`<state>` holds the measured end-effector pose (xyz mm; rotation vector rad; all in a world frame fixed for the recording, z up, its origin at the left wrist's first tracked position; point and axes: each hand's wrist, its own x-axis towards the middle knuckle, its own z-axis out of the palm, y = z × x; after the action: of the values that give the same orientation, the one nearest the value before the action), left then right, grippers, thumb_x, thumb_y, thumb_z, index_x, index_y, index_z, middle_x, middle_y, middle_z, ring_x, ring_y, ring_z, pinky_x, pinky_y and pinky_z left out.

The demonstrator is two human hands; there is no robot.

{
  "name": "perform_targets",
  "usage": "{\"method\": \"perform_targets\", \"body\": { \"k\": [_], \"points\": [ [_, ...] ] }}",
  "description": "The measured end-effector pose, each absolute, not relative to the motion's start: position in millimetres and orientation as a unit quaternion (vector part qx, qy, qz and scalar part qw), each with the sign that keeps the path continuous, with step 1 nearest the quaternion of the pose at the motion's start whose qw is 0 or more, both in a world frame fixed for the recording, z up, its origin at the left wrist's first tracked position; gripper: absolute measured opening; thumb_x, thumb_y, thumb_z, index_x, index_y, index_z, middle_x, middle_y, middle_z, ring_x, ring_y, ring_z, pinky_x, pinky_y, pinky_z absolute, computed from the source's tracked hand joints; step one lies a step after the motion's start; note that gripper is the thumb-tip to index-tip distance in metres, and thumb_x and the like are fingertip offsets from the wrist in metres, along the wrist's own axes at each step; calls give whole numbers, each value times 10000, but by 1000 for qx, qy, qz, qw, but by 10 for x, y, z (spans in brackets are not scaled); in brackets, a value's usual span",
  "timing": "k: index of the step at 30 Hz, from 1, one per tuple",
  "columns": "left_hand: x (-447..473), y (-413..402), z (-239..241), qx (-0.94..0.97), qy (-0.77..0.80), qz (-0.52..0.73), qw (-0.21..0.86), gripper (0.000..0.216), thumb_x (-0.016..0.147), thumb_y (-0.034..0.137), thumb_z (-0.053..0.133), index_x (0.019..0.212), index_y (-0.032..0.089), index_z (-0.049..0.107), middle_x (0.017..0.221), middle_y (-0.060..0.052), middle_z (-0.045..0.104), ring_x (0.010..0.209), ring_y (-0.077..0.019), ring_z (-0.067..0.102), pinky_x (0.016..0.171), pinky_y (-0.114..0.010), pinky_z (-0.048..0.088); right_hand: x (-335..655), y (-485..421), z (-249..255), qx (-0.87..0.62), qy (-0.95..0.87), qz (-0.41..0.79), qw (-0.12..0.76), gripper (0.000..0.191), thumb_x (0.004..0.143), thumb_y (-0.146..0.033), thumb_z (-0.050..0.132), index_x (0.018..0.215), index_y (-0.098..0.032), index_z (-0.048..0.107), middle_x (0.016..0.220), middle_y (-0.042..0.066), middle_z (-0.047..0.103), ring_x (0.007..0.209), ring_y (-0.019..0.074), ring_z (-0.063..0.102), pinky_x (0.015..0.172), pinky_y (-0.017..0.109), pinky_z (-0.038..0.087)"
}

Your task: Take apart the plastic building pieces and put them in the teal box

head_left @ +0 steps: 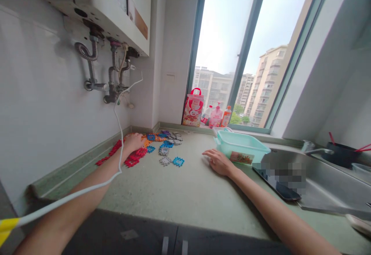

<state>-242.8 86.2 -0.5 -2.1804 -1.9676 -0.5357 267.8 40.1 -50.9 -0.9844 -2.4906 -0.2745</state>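
Note:
My left hand (134, 142) reaches to the far left of the counter and lies over orange plastic pieces (148, 141) with toothed edges. Its fingers look spread on them, though the tips are partly hidden. Red toothed pieces (135, 157) lie beside and under that wrist. To the right are blue pieces (166, 145), grey pieces (164, 151) and a single light-blue square piece (178, 161). My right hand (219, 163) rests on the bare counter with fingers stretched out, holding nothing. Just beyond it stands a mint-green plastic basin (246, 141).
A white cable (98, 185) crosses in front of my left arm. A dark phone (285, 190) lies at the edge of the steel sink (327, 185). Bottles (216, 116) and a red-handled package (193, 110) stand on the windowsill. A water heater (98, 7) hangs at upper left.

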Motion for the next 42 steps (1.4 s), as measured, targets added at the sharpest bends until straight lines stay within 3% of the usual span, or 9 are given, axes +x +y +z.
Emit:
{"method": "perform_targets", "body": {
  "k": [3,6,12,18,24,27,30,36,42],
  "points": [
    [-2492,901,-200,-728,-668,-144,48,633,999,649,506,1395,199,710,1468,-209,658,1379,-437,590,1152,-602,445,2653,486,-534,-368,-899,-75,227,602,787,-52,536,1341,-224,697,1340,102,735,1239,279,678,1110,453,538],
    [-2309,864,-284,-731,-675,-103,11,810,922,834,486,1580,365,545,1703,-124,417,1584,-491,296,1205,-775,262,2640,595,-584,-407,-881,-59,232,577,802,-97,543,1343,-219,703,1343,113,733,1239,290,687,1114,460,537],
    [-2042,709,-184,-752,-657,-49,-29,976,881,949,377,1679,386,363,1782,-133,199,1641,-467,111,1197,-850,62,2704,709,-665,-433,-872,-40,227,528,871,-154,520,1364,-206,704,1395,129,710,1294,306,670,1150,506,518],
    [-2102,703,-170,-780,-623,-60,-29,977,884,913,454,1686,366,350,1775,-125,229,1639,-442,161,1239,-785,107,2301,406,-529,-374,-898,-42,227,488,988,-259,557,1467,-283,643,1542,123,611,1395,311,604,1202,576,462],
    [-2239,818,-167,-769,-636,-52,12,866,899,770,559,1593,253,536,1715,-163,384,1583,-435,326,1272,-656,227,1862,-28,-392,-291,-940,56,170,415,1072,-437,546,1457,-319,645,1631,110,524,1453,293,560,1223,512,448],
    [-2300,791,-80,-795,-592,-118,70,722,910,700,580,1404,187,700,1488,-184,640,1382,-373,578,1176,-482,421,1977,17,-369,-313,-929,66,185,345,1046,-421,584,1321,-239,689,1539,152,609,1403,309,599,1198,512,470],
    [-2291,700,47,-819,-548,-163,40,505,950,631,565,1081,209,810,1091,-112,792,993,-269,722,919,-366,525,2103,103,-366,-322,-924,67,193,269,1043,-384,573,1231,-225,682,1369,144,717,1299,302,661,1140,504,508],
    [-2124,516,169,-868,-482,-99,-61,314,786,561,804,876,262,834,939,-31,783,927,-222,689,843,-308,478,2107,103,-335,-328,-920,72,200,235,1024,-350,594,1209,-234,680,1269,111,753,1232,282,682,1100,451,516],
    [-1933,391,203,-884,-449,-90,-88,404,718,624,851,684,229,771,829,-23,721,849,-195,663,775,-286,470,2123,138,-341,-332,-919,70,200,223,1013,-350,608,1173,-221,696,1211,121,759,1183,284,691,1056,434,526]
  ]
}}
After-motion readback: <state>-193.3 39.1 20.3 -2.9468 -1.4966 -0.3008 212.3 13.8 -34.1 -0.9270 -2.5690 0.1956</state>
